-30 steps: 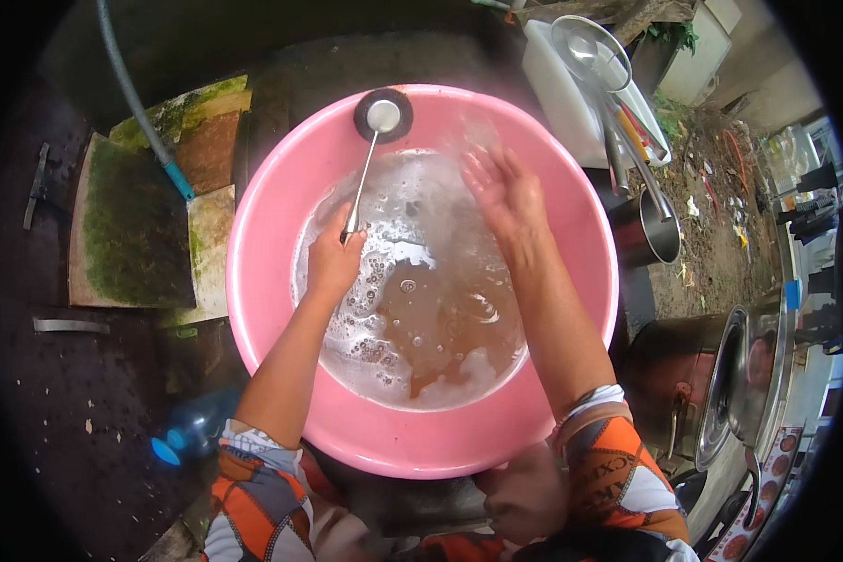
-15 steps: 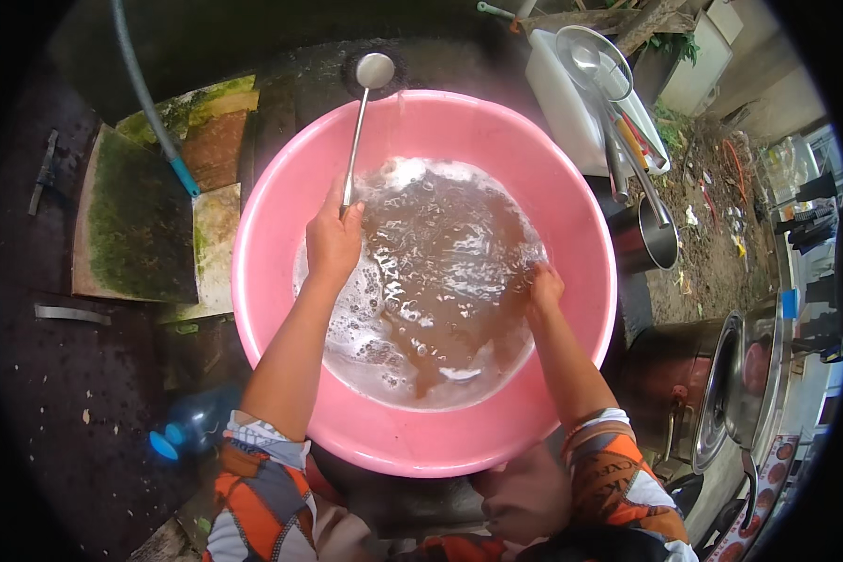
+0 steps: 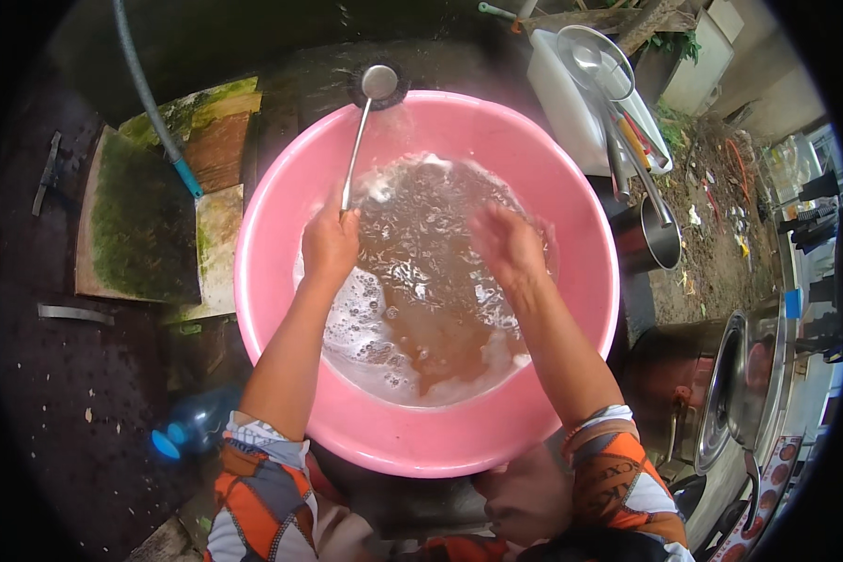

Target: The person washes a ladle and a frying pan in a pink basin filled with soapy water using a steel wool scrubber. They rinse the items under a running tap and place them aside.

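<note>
The left hand (image 3: 331,248) grips a long-handled scrub brush (image 3: 355,155) by its handle; beyond the grip, the round dark head is near the far rim of a pink basin (image 3: 412,445). Right of the grip, the blurred right hand (image 3: 513,245) extends its fingers above brown, sudsy water (image 3: 421,318). Farther left hangs a grey hose (image 3: 143,84).

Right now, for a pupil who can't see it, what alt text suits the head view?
A left hand holds a long-handled scrubber at the far rim of a pink basin of murky, foamy water; the open right hand, blurred, is over the water. A hose shows left, a pot right.
</note>
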`<action>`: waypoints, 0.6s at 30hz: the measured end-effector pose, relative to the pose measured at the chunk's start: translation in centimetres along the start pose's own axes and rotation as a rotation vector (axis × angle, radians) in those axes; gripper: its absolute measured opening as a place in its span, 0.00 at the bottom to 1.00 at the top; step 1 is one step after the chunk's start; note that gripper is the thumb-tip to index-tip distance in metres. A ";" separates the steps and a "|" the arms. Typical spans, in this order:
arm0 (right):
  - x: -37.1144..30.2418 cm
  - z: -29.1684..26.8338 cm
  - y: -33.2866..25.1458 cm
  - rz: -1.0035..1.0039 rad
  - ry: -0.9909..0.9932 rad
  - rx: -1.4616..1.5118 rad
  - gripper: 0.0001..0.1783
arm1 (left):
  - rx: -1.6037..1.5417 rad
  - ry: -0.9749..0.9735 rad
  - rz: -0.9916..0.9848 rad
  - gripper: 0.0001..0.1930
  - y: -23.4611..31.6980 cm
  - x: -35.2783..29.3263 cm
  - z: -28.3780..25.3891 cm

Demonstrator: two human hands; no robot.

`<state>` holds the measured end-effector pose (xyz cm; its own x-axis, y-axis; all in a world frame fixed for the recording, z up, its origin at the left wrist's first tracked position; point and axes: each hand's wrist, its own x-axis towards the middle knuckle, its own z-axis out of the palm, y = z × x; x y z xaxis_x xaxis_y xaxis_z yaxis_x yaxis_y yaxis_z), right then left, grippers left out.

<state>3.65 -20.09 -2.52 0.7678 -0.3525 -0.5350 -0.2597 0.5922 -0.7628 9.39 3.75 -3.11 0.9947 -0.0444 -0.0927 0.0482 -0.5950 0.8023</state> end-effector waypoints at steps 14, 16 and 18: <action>1.6 -7.6 4.6 0.219 0.229 0.166 0.18 | 0.156 -0.025 0.074 0.26 0.0 1.7 1.8; 0.8 -4.5 0.9 0.109 -0.030 0.350 0.17 | 0.105 -0.039 0.094 0.26 0.1 1.5 2.2; -1.0 -1.2 -2.4 -0.014 -0.085 0.319 0.15 | 0.251 -0.055 0.080 0.26 -0.2 1.8 1.7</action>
<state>2.78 -22.04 -0.58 0.8198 -0.3081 -0.4828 -0.0627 0.7896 -0.6104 10.99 2.42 -4.42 0.9877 -0.1387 -0.0724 -0.0611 -0.7677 0.6379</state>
